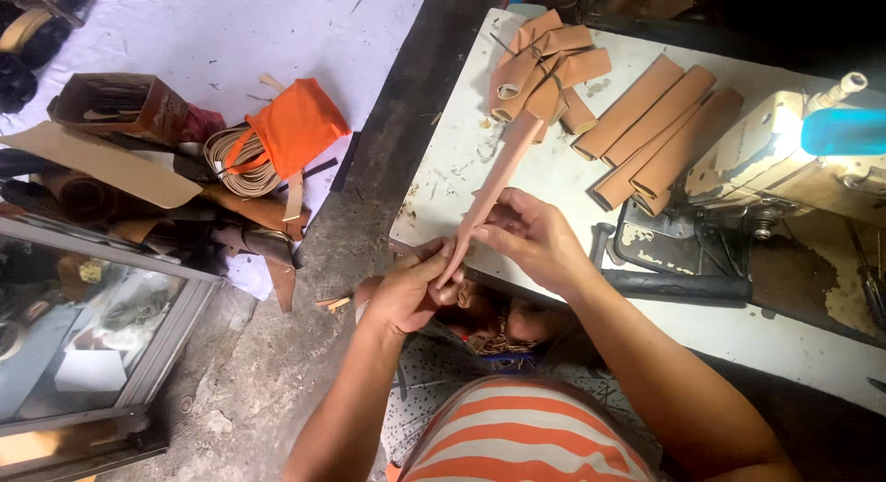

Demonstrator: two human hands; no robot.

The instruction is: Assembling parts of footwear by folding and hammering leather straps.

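- The left hand pinches the near end of a long tan leather strip, fingers closed on it just off the counter's front edge.
- The right hand grips the same strip slightly higher up, its fingertips shut on the folded edge; the two hands sit close together, almost touching.
- The strip runs up and away from the hands over the white counter, and its far end reaches a pile of short folded tan pieces near the counter's far edge.
- To the right of that pile lie three longer folded tan pieces, side by side and slanted.
- A worn cream sewing machine stands at the right end of the counter, with a blue part on top.
- On the floor to the left lie an orange cloth over a coil of pale strapping, a small brown box, and dark leather scraps.
- A glass-fronted case stands at the lower left.
- The person wears an orange and white striped shirt.
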